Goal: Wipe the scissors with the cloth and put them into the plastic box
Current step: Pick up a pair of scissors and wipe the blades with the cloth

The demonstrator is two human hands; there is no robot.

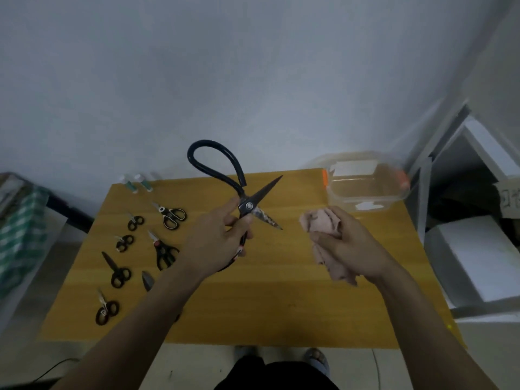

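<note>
The left hand [222,240] grips the large black scissors [242,198] by the lower handle loop, holding them raised above the desk [281,291], blades spread wide apart: one blade points up and to the right, the other, mottled and dull, points down and to the right toward the right hand [346,243]. The free handle loop stands up and away from the person. The right hand holds the bunched pink cloth [323,225], fingers curled round it, just to the right of the lower blade tip but not touching it. So the blades lie open toward the cloth, and the wipe would likely run from the pivot outward along the lower blade, the nearer one. The plastic box [365,190] stands at the far right of the desk, beyond the cloth hand, nearer the right hand than the left. Several smaller scissors [171,218] lie on the left side of the desk
</note>
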